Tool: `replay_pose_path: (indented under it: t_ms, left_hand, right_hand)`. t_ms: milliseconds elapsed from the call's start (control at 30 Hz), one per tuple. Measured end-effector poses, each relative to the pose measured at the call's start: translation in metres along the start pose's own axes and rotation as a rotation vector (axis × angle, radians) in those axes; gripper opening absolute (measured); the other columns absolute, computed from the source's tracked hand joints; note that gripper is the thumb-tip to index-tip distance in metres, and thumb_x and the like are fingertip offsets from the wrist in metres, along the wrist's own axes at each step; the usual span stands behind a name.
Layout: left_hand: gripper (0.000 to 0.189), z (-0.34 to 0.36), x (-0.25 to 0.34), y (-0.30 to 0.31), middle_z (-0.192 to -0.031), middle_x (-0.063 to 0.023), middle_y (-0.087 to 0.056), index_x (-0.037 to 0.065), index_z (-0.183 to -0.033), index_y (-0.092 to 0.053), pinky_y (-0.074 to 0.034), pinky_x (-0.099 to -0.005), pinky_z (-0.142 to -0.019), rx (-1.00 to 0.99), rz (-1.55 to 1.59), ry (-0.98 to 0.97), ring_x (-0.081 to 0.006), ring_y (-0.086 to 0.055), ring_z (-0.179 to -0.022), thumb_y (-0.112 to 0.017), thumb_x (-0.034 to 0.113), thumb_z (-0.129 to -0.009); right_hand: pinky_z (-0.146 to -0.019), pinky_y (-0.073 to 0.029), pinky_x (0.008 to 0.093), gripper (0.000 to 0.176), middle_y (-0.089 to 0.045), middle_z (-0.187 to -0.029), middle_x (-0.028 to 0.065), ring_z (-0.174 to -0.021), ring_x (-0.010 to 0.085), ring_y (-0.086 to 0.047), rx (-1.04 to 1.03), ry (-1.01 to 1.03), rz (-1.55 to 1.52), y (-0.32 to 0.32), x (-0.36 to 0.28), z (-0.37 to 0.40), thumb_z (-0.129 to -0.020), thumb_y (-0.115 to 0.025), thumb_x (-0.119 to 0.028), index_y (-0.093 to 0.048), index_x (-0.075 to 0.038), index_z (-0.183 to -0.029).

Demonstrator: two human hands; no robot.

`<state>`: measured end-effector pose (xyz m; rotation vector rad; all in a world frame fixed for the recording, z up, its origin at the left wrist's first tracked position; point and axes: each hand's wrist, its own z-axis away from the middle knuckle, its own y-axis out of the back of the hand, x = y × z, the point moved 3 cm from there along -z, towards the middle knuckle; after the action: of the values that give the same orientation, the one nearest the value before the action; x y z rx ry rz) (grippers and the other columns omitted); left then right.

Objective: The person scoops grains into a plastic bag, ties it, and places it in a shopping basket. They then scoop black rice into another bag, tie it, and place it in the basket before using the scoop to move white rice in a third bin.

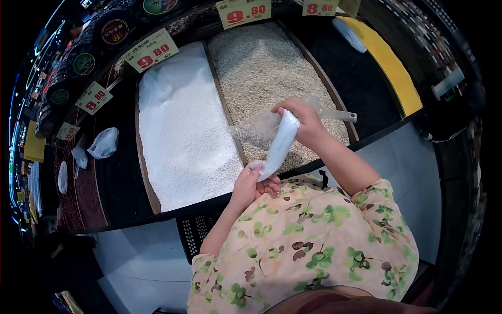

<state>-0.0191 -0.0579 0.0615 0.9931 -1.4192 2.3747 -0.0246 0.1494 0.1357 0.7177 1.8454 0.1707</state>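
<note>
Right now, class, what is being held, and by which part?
A white plastic bag: right grip at its far end, left grip at its near end. Whether the scoop is held: unclear.

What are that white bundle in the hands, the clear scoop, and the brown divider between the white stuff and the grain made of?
White bundle: probably thin plastic film, glossy, judging by its bright sheen and creases.
Clear scoop: likely rigid plastic, shiny and see-through.
Brown divider: perhaps wood or wood-look board; it looks matte, but its surface is too small to tell.
</note>
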Motion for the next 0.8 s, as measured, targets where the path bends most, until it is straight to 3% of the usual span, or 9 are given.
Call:
replay_pose_path:
  t_ms: [33,167,200,233,300,467,600,733,800]
  left_hand:
    - [0.024,-0.008,-0.011,-0.002,-0.074,-0.0106,-0.056,0.004,-0.110,-0.042,-0.050,-0.0319,-0.052,0.009,0.025,0.069,-0.0222,-0.059,-0.059,-0.035,0.023,-0.097]
    - [0.025,-0.029,-0.015,0.002,-0.065,-0.0023,-0.044,0.008,-0.104,-0.048,-0.038,-0.0240,-0.048,-0.112,0.314,0.168,-0.0126,-0.044,-0.049,-0.049,0.029,-0.092]
    - [0.025,-0.032,-0.005,-0.005,-0.070,-0.0031,-0.051,0.008,-0.100,-0.051,-0.045,-0.0253,-0.054,-0.357,0.394,0.135,-0.0132,-0.052,-0.058,-0.052,0.031,-0.090]
    - [0.024,-0.032,-0.003,-0.005,-0.075,-0.0040,-0.054,0.008,-0.099,-0.052,-0.048,-0.0261,-0.058,-0.137,0.171,-0.032,-0.0138,-0.055,-0.062,-0.052,0.030,-0.090]
    - [0.022,-0.028,0.010,-0.014,-0.080,-0.0051,-0.058,0.007,-0.099,-0.053,-0.051,-0.0272,-0.063,0.051,-0.022,-0.190,-0.0144,-0.058,-0.069,-0.053,0.028,-0.090]
    - [0.018,-0.039,0.055,-0.001,-0.088,-0.0063,-0.061,0.006,-0.097,-0.053,-0.053,-0.0282,-0.070,-0.110,0.143,-0.168,-0.0148,-0.060,-0.077,-0.054,0.022,-0.090]
    - [0.014,-0.029,0.087,0.029,-0.084,-0.0024,-0.059,0.003,-0.094,-0.055,-0.047,-0.0244,-0.068,-0.111,-0.379,-0.270,-0.0102,-0.057,-0.077,-0.060,0.014,-0.086]
    - [0.012,-0.011,0.088,0.004,-0.081,0.0023,-0.057,0.004,-0.085,-0.059,-0.043,-0.0213,-0.065,0.108,-0.818,-0.480,-0.0054,-0.052,-0.075,-0.065,0.013,-0.082]
    - [0.015,-0.004,0.084,-0.012,-0.081,-0.0018,-0.060,0.004,-0.088,-0.061,-0.044,-0.0276,-0.067,0.224,-1.115,-0.681,-0.0150,-0.056,-0.072,-0.065,0.004,-0.074]
  right_hand:
    - [-0.074,-0.045,0.0310,0.012,-0.061,-0.087,0.0118,-0.083,0.0241,-0.059,-0.014,0.040,-0.028,0.001,-0.014,-0.002,-0.084,-0.057,-0.010,-0.063,-0.002,-0.092]
    - [-0.074,-0.045,0.0279,0.011,-0.057,-0.091,0.0088,-0.083,0.0208,-0.057,-0.095,0.275,-0.254,0.000,-0.055,0.004,-0.084,-0.061,-0.011,-0.065,-0.005,-0.092]
    - [-0.074,-0.045,0.0279,0.011,-0.057,-0.091,0.0086,-0.083,0.0207,-0.057,-0.130,0.337,-0.325,-0.001,-0.063,0.008,-0.084,-0.061,-0.011,-0.065,-0.005,-0.092]
    - [-0.075,-0.045,0.0279,0.011,-0.056,-0.092,0.0088,-0.084,0.0204,-0.057,-0.208,0.352,-0.426,-0.003,-0.067,0.012,-0.084,-0.062,-0.012,-0.065,-0.005,-0.092]
    - [-0.074,-0.045,0.0282,0.011,-0.057,-0.092,0.0089,-0.084,0.0202,-0.057,-0.357,0.324,-0.532,-0.009,-0.075,0.015,-0.083,-0.063,-0.012,-0.065,-0.004,-0.092]
    - [-0.074,-0.042,0.0304,0.008,-0.058,-0.090,0.0034,-0.083,0.0193,-0.052,-0.384,0.496,-0.318,-0.028,-0.075,0.018,-0.080,-0.063,-0.009,-0.066,-0.007,-0.087]
    - [-0.071,-0.042,0.0297,0.006,-0.057,-0.087,0.0024,-0.081,0.0191,-0.052,-0.358,0.464,-0.113,-0.033,-0.065,0.027,-0.076,-0.064,-0.007,-0.065,-0.007,-0.082]
    - [-0.066,-0.044,0.0320,0.010,-0.056,-0.084,0.0074,-0.075,0.0229,-0.055,-0.252,0.096,-0.196,-0.039,-0.039,0.036,-0.079,-0.063,-0.008,-0.061,-0.006,-0.088]
    - [-0.065,-0.045,0.0320,0.012,-0.056,-0.086,0.0095,-0.073,0.0243,-0.056,-0.172,0.015,-0.135,-0.039,-0.032,0.037,-0.080,-0.061,-0.008,-0.058,-0.005,-0.092]
